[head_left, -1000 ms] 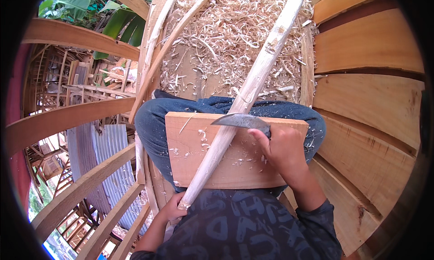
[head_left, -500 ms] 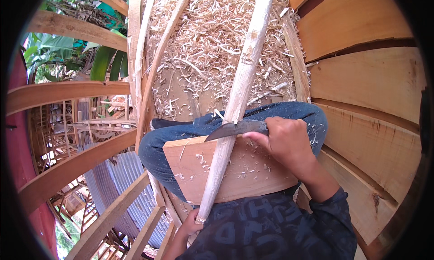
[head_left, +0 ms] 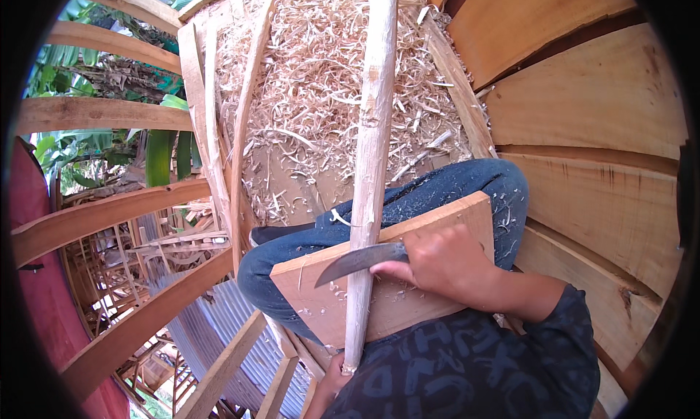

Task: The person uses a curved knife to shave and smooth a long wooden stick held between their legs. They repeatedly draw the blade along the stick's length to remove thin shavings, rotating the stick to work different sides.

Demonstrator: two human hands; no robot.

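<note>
Bright, even daylight, soft shadows, sharp centre; fisheye bends edges into a black rim.

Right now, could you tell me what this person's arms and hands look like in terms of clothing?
Both hands are bare, without gloves. The right hand emerges from a dark navy sleeve with lighter letter-like patterning, ending short of the wrist. The left hand is mostly hidden.
</note>
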